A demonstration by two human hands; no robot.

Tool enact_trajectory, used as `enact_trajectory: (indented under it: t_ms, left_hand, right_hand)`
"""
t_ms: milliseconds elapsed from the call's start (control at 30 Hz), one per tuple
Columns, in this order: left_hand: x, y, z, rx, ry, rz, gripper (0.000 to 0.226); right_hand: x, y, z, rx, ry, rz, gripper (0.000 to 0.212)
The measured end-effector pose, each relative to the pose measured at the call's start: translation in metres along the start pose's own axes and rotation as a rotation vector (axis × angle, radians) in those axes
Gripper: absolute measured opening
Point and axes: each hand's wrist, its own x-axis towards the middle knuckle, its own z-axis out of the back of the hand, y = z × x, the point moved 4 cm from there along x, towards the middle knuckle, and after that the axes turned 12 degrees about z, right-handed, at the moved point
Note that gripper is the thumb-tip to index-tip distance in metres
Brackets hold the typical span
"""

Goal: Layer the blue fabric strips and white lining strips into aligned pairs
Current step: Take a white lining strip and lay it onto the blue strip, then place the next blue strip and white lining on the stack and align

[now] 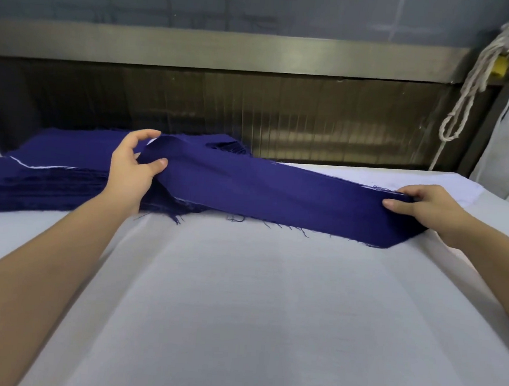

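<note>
1. Blue fabric strip (277,194) is stretching across the white-covered table (237,313) from 10 o'clock to 3 o'clock. Its left end is riding lifted, its right end is lying low on the cover, and loose threads are hanging off the near edge.
2. Left hand (133,168) is pinching the strip's left end at 10 o'clock, thumb pressing on top and fingers curling over the far edge.
3. Right hand (419,206) is gripping the right end at 3 o'clock, thumb lying on the top face and fingers curling round the end.
4. Stack of blue strips (50,183) is sitting at 9 o'clock with its edges fraying. The held strip's left end is hanging over it.
5. White lining edge (40,166) is showing as a thin line across the stack top. Can't tell how much lining is lying underneath.
6. Metal rail (228,50) is running across at 12 o'clock, and a rope bundle (468,97) is hanging at 1 o'clock.
</note>
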Motion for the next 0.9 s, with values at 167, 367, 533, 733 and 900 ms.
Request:
enact_trajectory:
  t_ms: [167,367,533,733,900]
  left_hand:
    - [0.021,0.003,0.015,0.076,-0.104,0.051,0.048]
    - [0.046,0.006,0.048,0.321,-0.248,0.053,0.050]
    - [0.065,-0.002,0.086,0.557,-0.330,0.022,0.051]
    - [0.093,-0.003,0.130,0.881,-0.357,0.030,0.048]
    - [0.112,0.008,0.162,1.007,-0.415,0.178,0.039]
  right_hand:
    - [0.019,0.013,-0.010,0.046,0.043,-0.010,0.007]
    - [0.056,0.049,-0.050,0.016,0.081,0.022,0.012]
    - [0.085,0.078,-0.094,0.020,0.133,0.051,0.017]
    - [0.107,0.103,-0.158,0.013,0.235,0.056,0.015]
    - [0.121,0.122,-0.199,0.038,0.279,0.049,0.017]
